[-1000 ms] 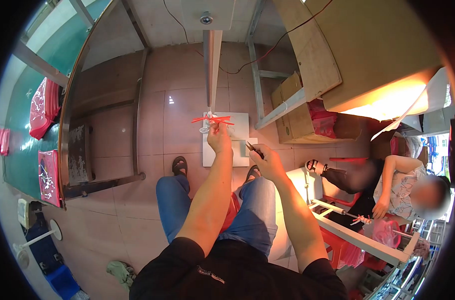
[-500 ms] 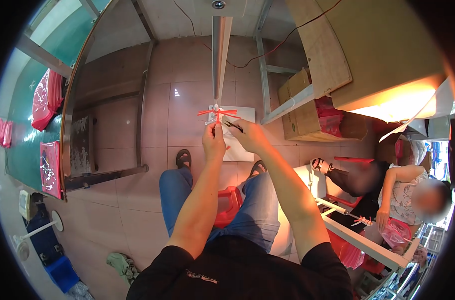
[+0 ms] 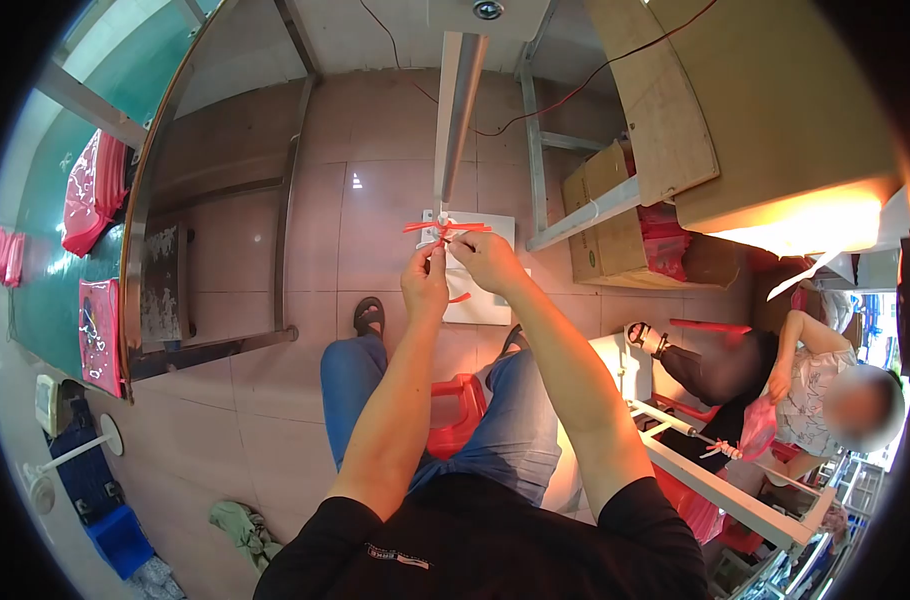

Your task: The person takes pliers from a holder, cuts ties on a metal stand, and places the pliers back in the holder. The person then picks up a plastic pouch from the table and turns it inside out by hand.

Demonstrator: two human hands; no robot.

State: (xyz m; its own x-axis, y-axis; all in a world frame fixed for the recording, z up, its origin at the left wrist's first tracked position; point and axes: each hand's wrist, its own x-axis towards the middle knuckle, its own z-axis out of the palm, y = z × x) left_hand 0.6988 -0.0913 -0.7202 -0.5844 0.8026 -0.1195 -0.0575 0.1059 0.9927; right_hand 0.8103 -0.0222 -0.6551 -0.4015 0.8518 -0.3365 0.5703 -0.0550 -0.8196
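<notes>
Just beside the pole's (image 3: 462, 120) near end, both forearms reach forward, hands close together; the left hand (image 3: 425, 284) pinches its fingers narrow on the red strips (image 3: 471, 227); the right hand (image 3: 490, 263) curls its fingers around a mostly hidden dark tool (image 3: 448, 240) near them; beneath the fingers lies the white plate (image 3: 490, 307); floor (image 3: 365, 235) opens leftward, a carton (image 3: 597, 245) well apart rightward.
</notes>
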